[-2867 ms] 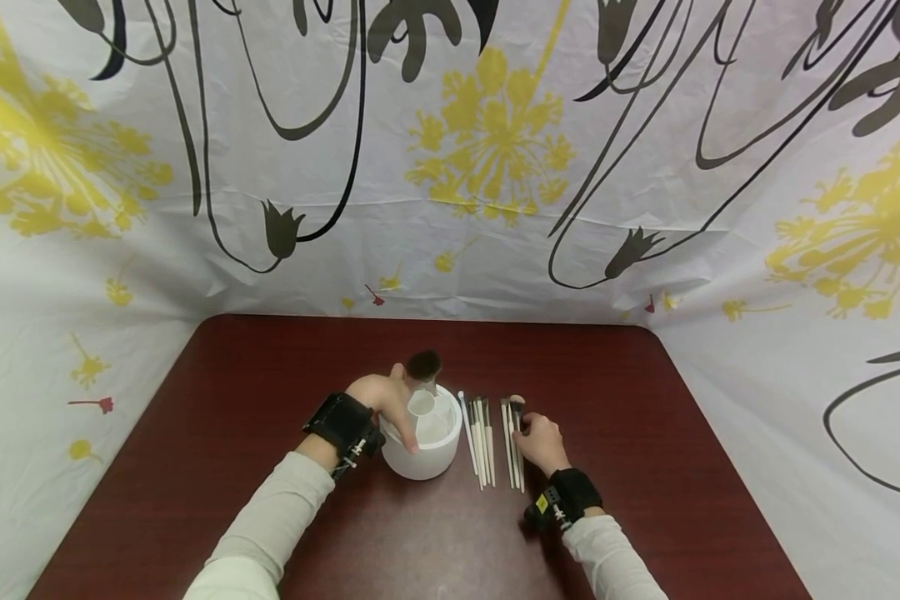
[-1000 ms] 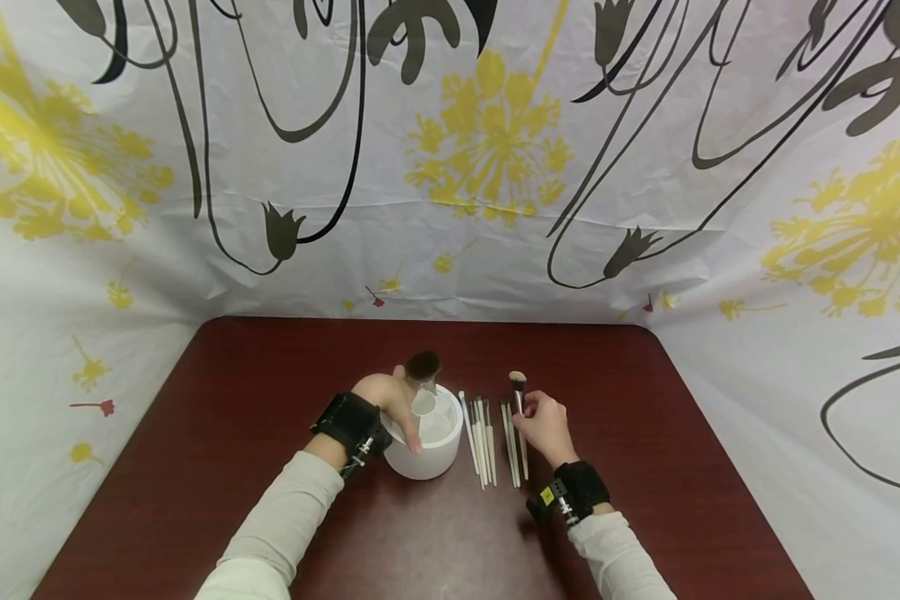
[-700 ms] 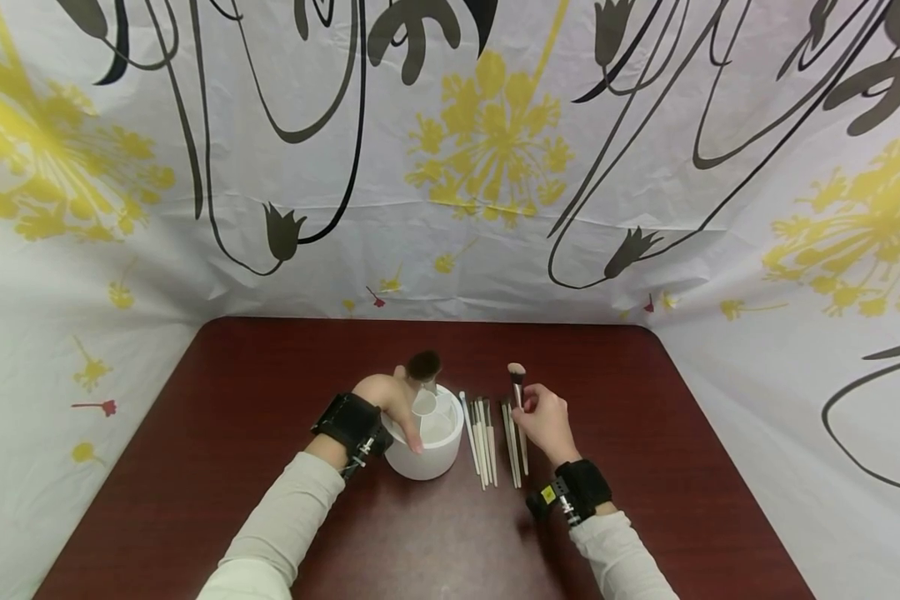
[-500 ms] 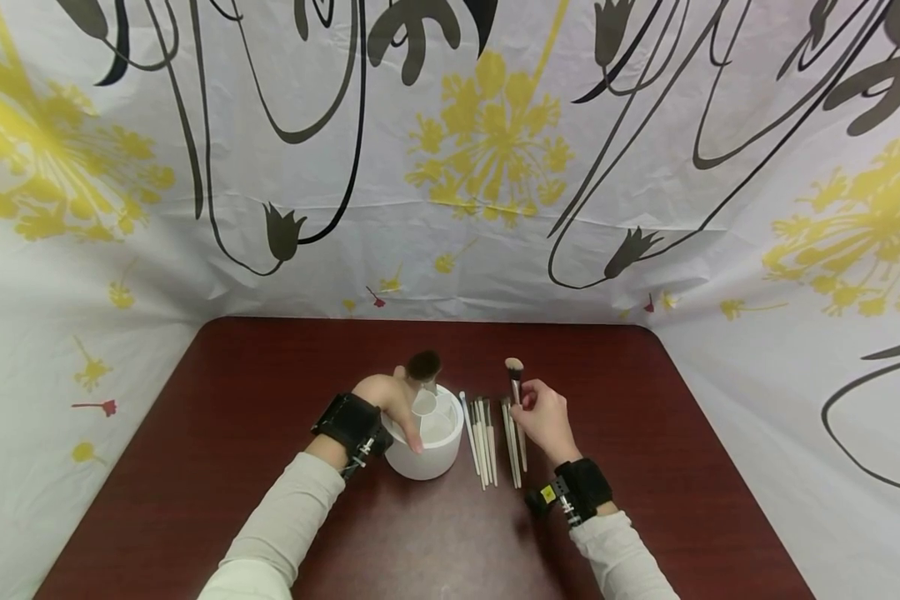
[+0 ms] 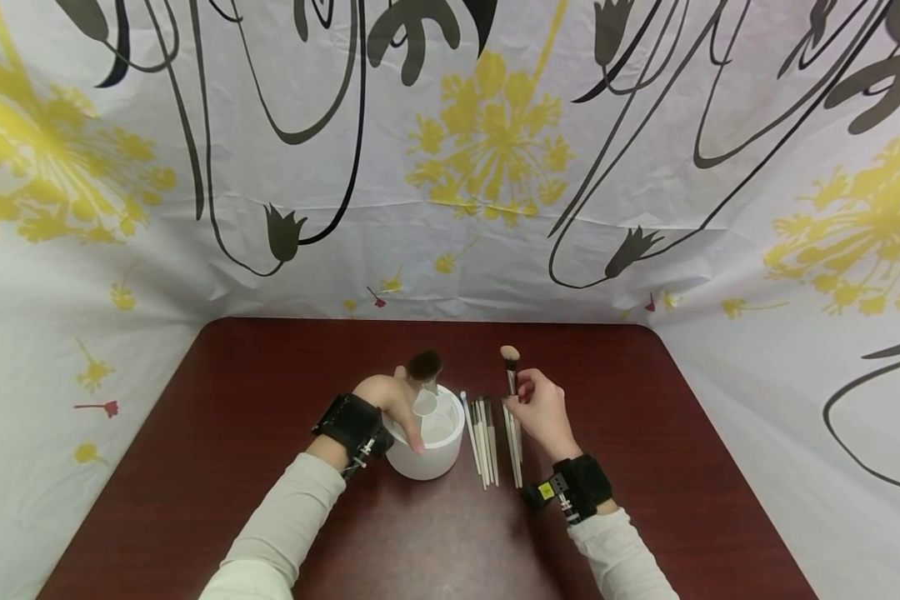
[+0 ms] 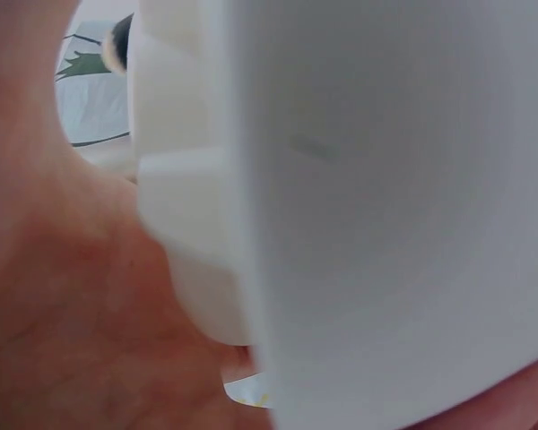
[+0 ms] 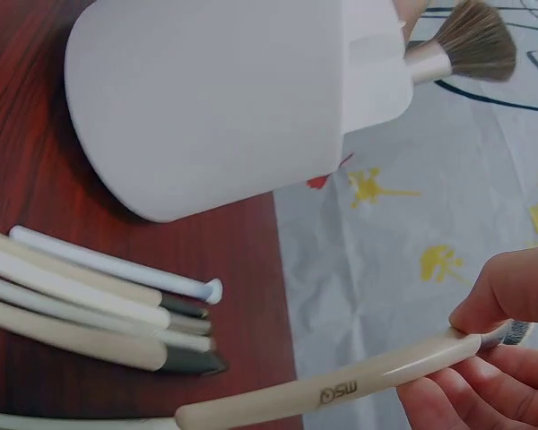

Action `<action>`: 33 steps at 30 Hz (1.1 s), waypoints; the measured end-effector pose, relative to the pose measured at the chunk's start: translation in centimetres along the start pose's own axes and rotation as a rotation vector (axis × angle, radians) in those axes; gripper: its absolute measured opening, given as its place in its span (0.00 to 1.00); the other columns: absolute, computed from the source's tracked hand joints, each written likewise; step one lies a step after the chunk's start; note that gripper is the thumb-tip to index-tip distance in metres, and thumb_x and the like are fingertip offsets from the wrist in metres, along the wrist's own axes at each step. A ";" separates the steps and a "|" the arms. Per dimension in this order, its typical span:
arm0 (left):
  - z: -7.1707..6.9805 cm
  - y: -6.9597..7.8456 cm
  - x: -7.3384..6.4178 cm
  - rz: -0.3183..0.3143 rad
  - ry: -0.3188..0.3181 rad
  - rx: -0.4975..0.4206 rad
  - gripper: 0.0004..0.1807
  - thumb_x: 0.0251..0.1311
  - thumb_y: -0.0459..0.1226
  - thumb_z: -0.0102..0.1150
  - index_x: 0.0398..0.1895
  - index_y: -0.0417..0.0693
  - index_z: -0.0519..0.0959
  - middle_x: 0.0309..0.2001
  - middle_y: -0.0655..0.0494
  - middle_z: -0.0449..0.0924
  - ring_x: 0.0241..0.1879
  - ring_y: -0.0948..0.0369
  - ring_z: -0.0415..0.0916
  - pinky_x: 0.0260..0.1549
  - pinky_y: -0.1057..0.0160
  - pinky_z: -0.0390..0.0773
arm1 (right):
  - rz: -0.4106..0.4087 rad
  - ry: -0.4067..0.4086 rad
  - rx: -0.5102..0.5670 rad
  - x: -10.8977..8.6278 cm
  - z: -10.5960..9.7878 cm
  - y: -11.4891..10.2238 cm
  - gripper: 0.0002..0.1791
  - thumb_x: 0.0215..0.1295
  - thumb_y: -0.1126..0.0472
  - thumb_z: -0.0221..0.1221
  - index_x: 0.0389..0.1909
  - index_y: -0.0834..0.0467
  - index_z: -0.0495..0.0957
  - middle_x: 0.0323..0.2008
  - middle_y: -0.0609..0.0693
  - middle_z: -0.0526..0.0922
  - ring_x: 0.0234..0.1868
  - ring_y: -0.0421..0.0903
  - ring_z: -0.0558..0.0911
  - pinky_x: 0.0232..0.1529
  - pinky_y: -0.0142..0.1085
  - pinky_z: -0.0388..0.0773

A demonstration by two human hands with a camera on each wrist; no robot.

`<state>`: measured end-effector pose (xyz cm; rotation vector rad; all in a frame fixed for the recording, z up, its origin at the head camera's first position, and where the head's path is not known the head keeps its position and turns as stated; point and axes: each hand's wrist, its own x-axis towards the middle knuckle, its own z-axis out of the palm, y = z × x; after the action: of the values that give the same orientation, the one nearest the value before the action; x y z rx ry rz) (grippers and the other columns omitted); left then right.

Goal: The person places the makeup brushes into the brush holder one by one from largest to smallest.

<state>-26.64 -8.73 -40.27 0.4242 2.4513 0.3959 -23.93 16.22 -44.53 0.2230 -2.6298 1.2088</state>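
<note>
Your right hand lifts one brush while your left hand steadies the white holder.

Your right hand (image 5: 542,410) pinches a cream-handled makeup brush (image 5: 510,367) between thumb and curled fingers (image 7: 484,367), its pale bristle head raised above the far end of the row, its handle slanting down toward you. The handle (image 7: 341,387) shows in the right wrist view with its near end just over the other brushes. Your left hand (image 5: 385,396) is wrapped round the left side of the white holder (image 5: 429,442), fingers curled over its rim; the left wrist view shows palm (image 6: 63,296) against its wall (image 6: 386,206). A big dark-bristled brush (image 5: 423,367) stands in the holder's far compartment. The remaining brushes (image 5: 487,437) lie side by side on the dark red table (image 5: 232,400), just right of the holder.
</note>
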 end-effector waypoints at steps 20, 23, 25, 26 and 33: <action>0.1 0.0 -0.2 0.003 -0.002 -0.018 0.66 0.21 0.54 0.77 0.68 0.44 0.52 0.61 0.39 0.49 0.57 0.50 0.56 0.56 0.55 0.62 | -0.095 0.023 0.072 0.3 -0.3 -3.3 0.16 0.49 0.70 0.59 0.41 0.64 0.69 0.27 0.53 0.73 0.26 0.44 0.73 0.28 0.33 0.71; 0.0 0.1 -0.4 -0.006 -0.005 -0.017 0.66 0.20 0.55 0.76 0.68 0.43 0.52 0.62 0.39 0.49 0.57 0.51 0.56 0.56 0.56 0.62 | -0.097 0.030 0.068 0.3 -0.3 -3.9 0.17 0.48 0.71 0.60 0.41 0.64 0.69 0.27 0.53 0.73 0.26 0.46 0.73 0.28 0.32 0.71; 0.0 0.1 -0.5 -0.015 -0.012 -0.021 0.67 0.19 0.56 0.76 0.68 0.42 0.53 0.63 0.39 0.48 0.58 0.51 0.56 0.56 0.57 0.62 | -0.105 0.029 0.066 0.3 -0.3 -4.3 0.17 0.48 0.71 0.60 0.41 0.64 0.68 0.27 0.54 0.73 0.27 0.46 0.73 0.28 0.32 0.70; 0.0 0.2 -0.6 -0.016 -0.013 -0.025 0.66 0.19 0.56 0.76 0.68 0.42 0.53 0.63 0.39 0.47 0.58 0.51 0.56 0.56 0.57 0.62 | -0.107 0.030 0.068 0.3 -0.3 -4.4 0.18 0.47 0.71 0.60 0.41 0.64 0.68 0.27 0.54 0.73 0.27 0.47 0.73 0.28 0.32 0.70; 0.1 -0.1 -0.1 -0.022 -0.021 -0.039 0.67 0.21 0.55 0.76 0.68 0.42 0.51 0.65 0.37 0.43 0.60 0.50 0.53 0.57 0.56 0.61 | -0.138 0.022 0.083 0.4 -0.5 -5.4 0.18 0.48 0.71 0.60 0.41 0.64 0.68 0.28 0.54 0.73 0.27 0.49 0.74 0.28 0.32 0.70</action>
<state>-26.47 -8.82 -40.32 0.3827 2.4214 0.4270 -22.95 13.07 -40.19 0.3972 -2.5021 1.2671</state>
